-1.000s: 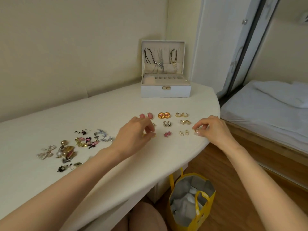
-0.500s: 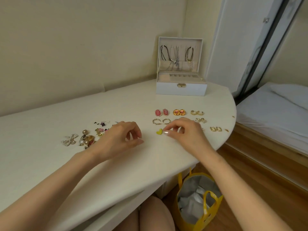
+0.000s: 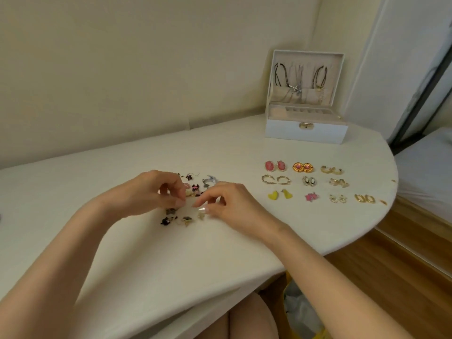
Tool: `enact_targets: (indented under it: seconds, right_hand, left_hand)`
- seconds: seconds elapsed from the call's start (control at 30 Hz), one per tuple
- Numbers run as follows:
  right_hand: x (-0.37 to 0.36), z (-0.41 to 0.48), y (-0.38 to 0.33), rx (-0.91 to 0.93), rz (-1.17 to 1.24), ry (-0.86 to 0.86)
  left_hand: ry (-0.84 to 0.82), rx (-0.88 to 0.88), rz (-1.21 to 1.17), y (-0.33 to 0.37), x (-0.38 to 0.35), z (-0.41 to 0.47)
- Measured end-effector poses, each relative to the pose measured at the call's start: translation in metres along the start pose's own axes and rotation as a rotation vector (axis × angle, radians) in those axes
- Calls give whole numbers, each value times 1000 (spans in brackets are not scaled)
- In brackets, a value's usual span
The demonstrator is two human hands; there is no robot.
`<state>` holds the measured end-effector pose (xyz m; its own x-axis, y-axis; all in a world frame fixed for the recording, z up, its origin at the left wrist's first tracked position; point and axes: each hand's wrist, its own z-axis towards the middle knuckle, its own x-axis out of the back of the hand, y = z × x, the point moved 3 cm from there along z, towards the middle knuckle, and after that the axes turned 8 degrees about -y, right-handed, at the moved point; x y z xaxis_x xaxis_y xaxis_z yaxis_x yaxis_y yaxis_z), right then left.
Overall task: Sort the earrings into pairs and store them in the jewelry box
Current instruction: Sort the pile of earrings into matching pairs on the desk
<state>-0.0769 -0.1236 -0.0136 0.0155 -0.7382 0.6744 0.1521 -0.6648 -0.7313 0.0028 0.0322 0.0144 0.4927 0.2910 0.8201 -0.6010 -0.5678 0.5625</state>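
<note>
Earring pairs near table edge, box behind

Both hands have left the sorted rows: the left hand and the right hand now meet over the loose pile, well left of the pink star earring, seemingly picking at a piece. A yellow pair now lies just left of that star, and a gold hoop pair lies further to its right.

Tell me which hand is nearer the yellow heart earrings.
Right. The right hand is just left of the yellow heart earrings, not touching them; the left hand is farther left, at the unsorted earrings.
</note>
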Motion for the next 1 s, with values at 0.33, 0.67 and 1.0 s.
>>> enact_targets:
  seconds: [0.33, 0.67, 1.0]
  right_hand:
    - [-8, 3, 10, 8, -35, -5]
    - [-4, -2, 15, 30, 292, 142]
    - [-6, -5, 12, 86, 272, 157]
  left_hand:
    - [280, 157, 45, -15, 16, -4]
    - [241, 280, 94, -21, 18, -6]
    - [195, 360, 140, -31, 17, -6]
